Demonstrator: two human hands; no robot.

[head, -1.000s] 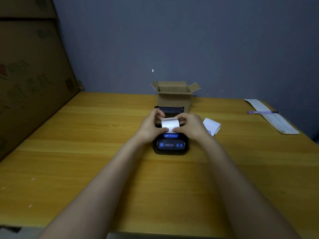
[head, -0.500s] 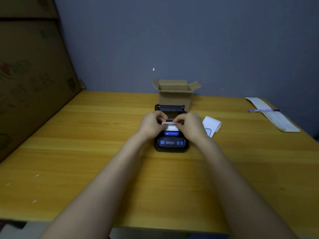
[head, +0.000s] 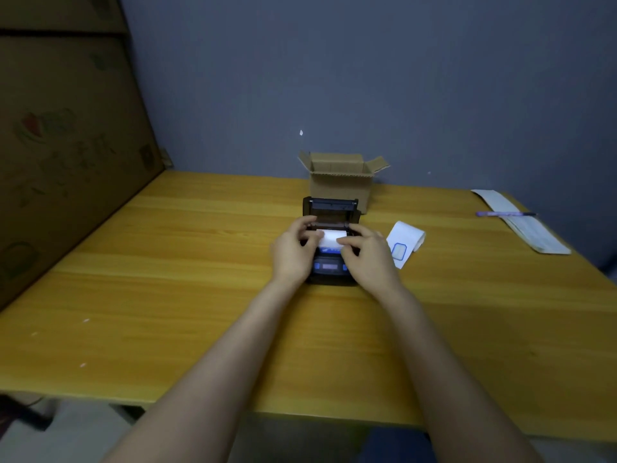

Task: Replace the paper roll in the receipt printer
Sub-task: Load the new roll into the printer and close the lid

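Observation:
A small black receipt printer [head: 330, 267] with a blue-lit front panel stands in the middle of the yellow wooden table [head: 167, 279], its lid [head: 330, 205] tipped open at the back. A white paper roll [head: 330, 238] lies low in the open bay with its loose end drawn toward me. My left hand [head: 293, 252] holds the roll's left side and my right hand [head: 367, 255] pinches the paper's right side. Both hands cover the printer's sides.
An open cardboard box [head: 340, 183] stands right behind the printer. Another white paper roll [head: 405, 243] with a blue mark lies just right of the printer. At the far right lie a long paper strip [head: 524, 227] and a purple pen [head: 504, 214]. A large cardboard sheet [head: 66, 145] leans along the left.
The paper roll was held above the printer a second ago and now sits down in the bay. Both hands have dropped with it and stay on the paper.

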